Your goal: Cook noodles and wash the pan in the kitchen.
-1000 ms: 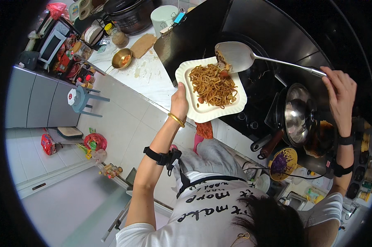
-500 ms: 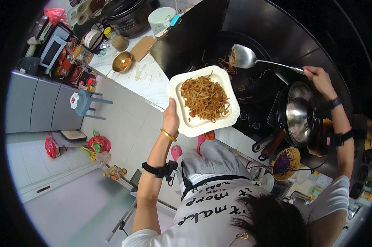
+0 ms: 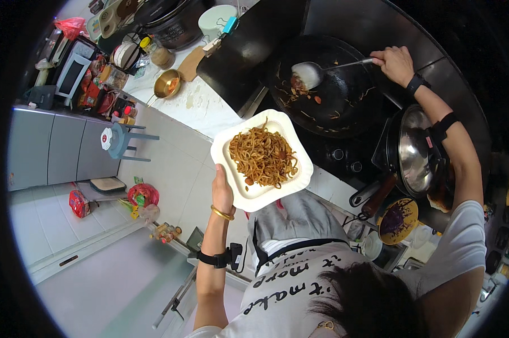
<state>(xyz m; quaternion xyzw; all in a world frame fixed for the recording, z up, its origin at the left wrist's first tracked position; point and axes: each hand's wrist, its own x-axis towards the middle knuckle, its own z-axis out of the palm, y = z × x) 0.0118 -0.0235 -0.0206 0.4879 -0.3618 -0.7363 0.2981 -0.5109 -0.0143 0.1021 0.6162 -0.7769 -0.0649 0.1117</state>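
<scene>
1. Head view: noodles (image 3: 263, 158) heaped on plate (image 3: 253, 198); your left hand (image 3: 222, 192) grips its edge, thumb on top, other fingers hidden.
2. Your right hand (image 3: 395, 63) has fingers closed round spatula (image 3: 308, 75) handle.
3. Bulk plated; few scraps (image 3: 298, 85) left in wok (image 3: 344, 84).

L hand (image 3: 222, 194) holds 1 plate (image 3: 248, 199) w/ noodles (image 3: 263, 158), R hand (image 3: 395, 65) 1 spatula (image 3: 310, 74) in wok (image 3: 336, 104).

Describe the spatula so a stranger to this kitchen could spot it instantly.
Find the big black wok, upper right. The right hand holds the spatula with its blade inside. Its long, thin metal handle sets it apart from the round, domed lid nearby.
</scene>
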